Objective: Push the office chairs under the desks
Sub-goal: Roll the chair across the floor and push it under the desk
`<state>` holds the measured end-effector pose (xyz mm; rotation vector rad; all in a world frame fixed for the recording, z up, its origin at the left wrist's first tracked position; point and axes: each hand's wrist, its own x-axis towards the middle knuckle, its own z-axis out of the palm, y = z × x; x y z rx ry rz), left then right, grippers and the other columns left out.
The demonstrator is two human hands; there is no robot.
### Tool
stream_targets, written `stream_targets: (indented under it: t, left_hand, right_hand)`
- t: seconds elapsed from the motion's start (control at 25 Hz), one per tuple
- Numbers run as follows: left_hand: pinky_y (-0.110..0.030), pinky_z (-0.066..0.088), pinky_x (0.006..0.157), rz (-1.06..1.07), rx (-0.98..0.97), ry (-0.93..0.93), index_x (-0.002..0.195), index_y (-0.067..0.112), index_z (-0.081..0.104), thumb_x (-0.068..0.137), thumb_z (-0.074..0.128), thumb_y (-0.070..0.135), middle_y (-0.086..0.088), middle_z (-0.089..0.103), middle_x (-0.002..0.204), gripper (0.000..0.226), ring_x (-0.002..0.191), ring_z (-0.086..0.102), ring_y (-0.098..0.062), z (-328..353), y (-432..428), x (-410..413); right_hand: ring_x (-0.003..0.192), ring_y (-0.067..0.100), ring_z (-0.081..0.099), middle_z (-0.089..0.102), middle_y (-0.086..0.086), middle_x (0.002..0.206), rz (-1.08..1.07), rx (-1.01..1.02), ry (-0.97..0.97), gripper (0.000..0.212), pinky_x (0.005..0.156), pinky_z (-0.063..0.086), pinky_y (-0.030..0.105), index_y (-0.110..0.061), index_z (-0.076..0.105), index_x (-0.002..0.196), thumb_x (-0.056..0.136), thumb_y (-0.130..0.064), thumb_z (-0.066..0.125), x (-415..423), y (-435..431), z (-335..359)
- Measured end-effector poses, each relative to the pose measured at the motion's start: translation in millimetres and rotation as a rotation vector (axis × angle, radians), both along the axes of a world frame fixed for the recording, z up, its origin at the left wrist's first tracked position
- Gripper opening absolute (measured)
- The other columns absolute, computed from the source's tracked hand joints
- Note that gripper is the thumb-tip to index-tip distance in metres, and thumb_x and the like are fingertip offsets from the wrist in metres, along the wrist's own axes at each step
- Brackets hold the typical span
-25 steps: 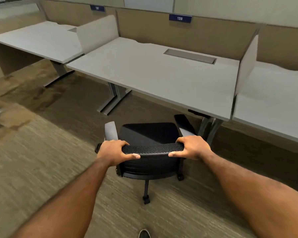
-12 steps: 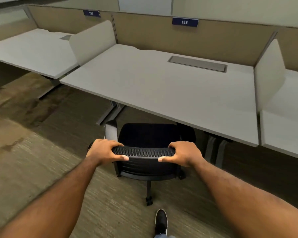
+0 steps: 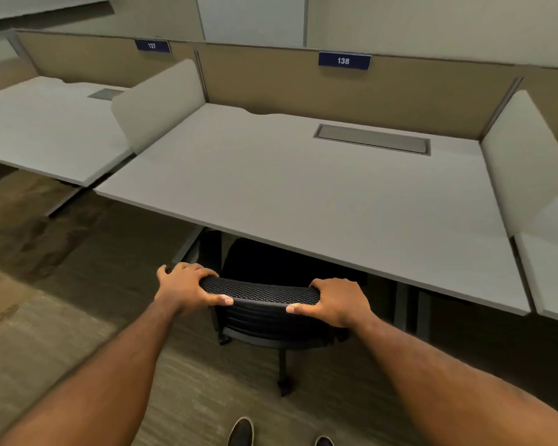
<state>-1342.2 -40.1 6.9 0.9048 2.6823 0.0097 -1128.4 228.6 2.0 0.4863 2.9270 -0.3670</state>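
Both grips clenched on chair backrest [image 3: 260,292] top edge: left hand [image 3: 187,286], right hand [image 3: 337,302]. Chair lower centre of frame, seat partly under counter [image 3: 319,201] front edge.

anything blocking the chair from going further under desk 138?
Nothing visible. Both hands, left and right, grip the backrest; the chair's seat is already under the desk. The desk legs stand right of the chair. Deeper underneath is dark.
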Motion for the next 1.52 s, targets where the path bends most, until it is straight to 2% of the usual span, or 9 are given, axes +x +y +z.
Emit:
stream_targets:
  t: [0.2, 0.44, 0.76, 0.92, 1.0, 1.12, 1.28, 1.4, 1.52]
  left_hand:
    - [-0.058, 0.01, 0.117, -0.143, 0.002, 0.003, 0.127, 0.054, 0.06, 0.03, 0.021, 0.114, 0.02, 0.056, 0.137, 0.121, 0.137, 0.038, -0.01, -1.2, -8.2, -84.1]
    - [-0.056, 0.014, 0.116, -0.253, 0.041, 0.038, 0.129, 0.052, 0.059, 0.035, 0.019, 0.114, 0.019, 0.058, 0.135, 0.119, 0.134, 0.042, -0.011, -1.2, -8.1, -150.3]
    - [-0.062, 0.014, 0.116, -0.267, 0.057, 0.026, 0.131, 0.05, 0.059, 0.038, 0.021, 0.115, 0.013, 0.058, 0.137, 0.12, 0.136, 0.042, -0.015, -4.6, 2.0, -168.9]
    - [-0.06, 0.014, 0.115, -0.272, 0.056, -0.017, 0.132, 0.05, 0.058, 0.04, 0.025, 0.113, 0.013, 0.059, 0.131, 0.117, 0.133, 0.044, -0.015, -0.4, 3.0, -175.2]
    - [-0.055, 0.016, 0.116, -0.358, 0.086, -0.056, 0.135, 0.045, 0.056, 0.046, 0.024, 0.112, 0.013, 0.059, 0.135, 0.116, 0.132, 0.046, -0.013, -0.4, 2.6, -176.4]
    - [-0.046, 0.02, 0.117, -0.547, 0.119, -0.078, 0.142, 0.036, 0.052, 0.054, 0.019, 0.109, 0.01, 0.057, 0.144, 0.12, 0.134, 0.047, -0.012, 2.1, 18.8, -156.2]
    - [-0.05, 0.021, 0.119, -0.735, 0.147, 0.0, 0.146, 0.031, 0.049, 0.061, 0.022, 0.104, 0.005, 0.056, 0.146, 0.115, 0.136, 0.048, -0.018, 5.0, 83.1, -86.8]
    - [-0.054, 0.024, 0.117, -0.901, 0.213, 0.012, 0.144, 0.03, 0.049, 0.068, 0.026, 0.102, 0.004, 0.057, 0.144, 0.108, 0.132, 0.049, -0.02, 5.3, 130.6, -27.1]
    - [-0.057, 0.013, 0.123, -1.052, 0.272, 0.074, 0.149, 0.028, 0.043, 0.069, 0.022, 0.102, -0.001, 0.047, 0.153, 0.111, 0.142, 0.04, -0.022, 6.3, 166.0, 37.6]
  right_hand:
    - [0.072, 0.016, 0.062, 0.065, -0.008, 0.076, -0.117, 0.011, 0.023, 0.099, 0.075, 0.055, 0.038, -0.027, 0.063, 0.089, 0.056, -0.111, 0.023, -43.7, -40.8, -3.6]
    - [0.071, 0.015, 0.062, 0.065, -0.008, 0.074, -0.254, 0.008, 0.047, 0.098, 0.072, 0.054, 0.037, -0.028, 0.064, 0.084, 0.052, -0.113, 0.026, -89.9, -63.3, -1.7]
    - [0.082, 0.012, 0.065, 0.07, -0.013, 0.085, -0.291, -0.061, 0.029, 0.104, 0.078, 0.055, 0.036, -0.031, 0.072, 0.104, 0.052, -0.112, 0.032, -109.2, -50.9, 0.3]
    - [0.085, 0.016, 0.065, 0.07, -0.009, 0.088, -0.297, -0.066, -0.015, 0.11, 0.082, 0.056, 0.038, -0.025, 0.071, 0.106, 0.052, -0.111, 0.031, -114.1, -50.5, 1.2]
    - [0.091, 0.019, 0.066, 0.072, -0.004, 0.096, -0.285, -0.077, -0.053, 0.113, 0.086, 0.055, 0.039, -0.023, 0.07, 0.111, 0.052, -0.111, 0.03, -114.7, -52.5, 4.3]
    - [0.108, 0.024, 0.065, 0.071, 0.001, 0.116, -0.301, -0.055, -0.01, 0.109, 0.091, 0.053, 0.04, -0.021, 0.065, 0.124, 0.06, -0.105, 0.041, -106.5, -49.6, 15.5]
    - [0.133, 0.026, 0.05, 0.055, 0.005, 0.147, -0.396, -0.001, 0.086, 0.116, 0.11, 0.042, 0.044, -0.02, 0.047, 0.149, 0.065, -0.101, 0.042, -55.9, -37.2, 22.8]
    - [0.14, 0.026, 0.045, 0.048, 0.004, 0.154, -0.526, 0.044, 0.122, 0.112, 0.117, 0.036, 0.045, -0.021, 0.04, 0.153, 0.071, -0.097, 0.045, 3.7, -33.7, 20.6]
    - [0.156, 0.025, 0.02, 0.025, 0.004, 0.169, -0.705, 0.067, 0.065, 0.12, 0.128, 0.013, 0.049, -0.022, 0.026, 0.161, 0.07, -0.1, 0.036, 77.2, -42.6, 17.5]
